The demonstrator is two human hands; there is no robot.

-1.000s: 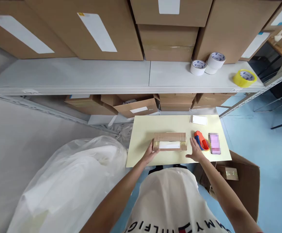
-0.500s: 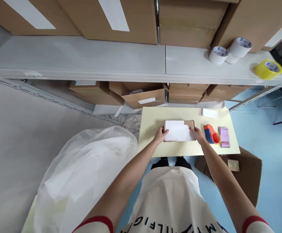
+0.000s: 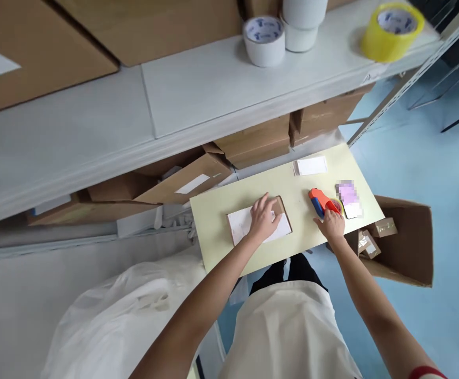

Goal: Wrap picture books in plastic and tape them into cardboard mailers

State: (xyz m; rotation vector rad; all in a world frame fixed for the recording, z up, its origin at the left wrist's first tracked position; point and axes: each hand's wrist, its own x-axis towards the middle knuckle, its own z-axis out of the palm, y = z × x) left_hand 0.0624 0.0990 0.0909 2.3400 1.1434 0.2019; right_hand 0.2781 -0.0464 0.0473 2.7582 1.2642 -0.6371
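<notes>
On the pale yellow table [image 3: 217, 247] lies a small flat cardboard box [image 3: 284, 212] with white paper slips [image 3: 240, 223] on top. My left hand [image 3: 264, 218] rests over the slips and the box, its fingers spread. To the right is a red and blue tape dispenser [image 3: 318, 200] with a roll of tape in it. My right hand [image 3: 332, 225] has its fingers over the dispenser's red handle, while the thumb points out to the left. The dispenser still lies on the table.
Beside the dispenser is a purple item [image 3: 348, 197], partly blurred. White cards [image 3: 311, 166] lie at the table's back. An open carton [image 3: 407, 242] holding small boxes stands at the right. White tape rolls [image 3: 265, 45] and a yellow roll [image 3: 391, 34] sit on the shelf [image 3: 206, 89]. Plastic sheeting [image 3: 127, 321] is at left.
My right hand has left the box and moved right onto the tape dispenser. The left hand has moved from the box's left edge onto its top. The view has turned right.
</notes>
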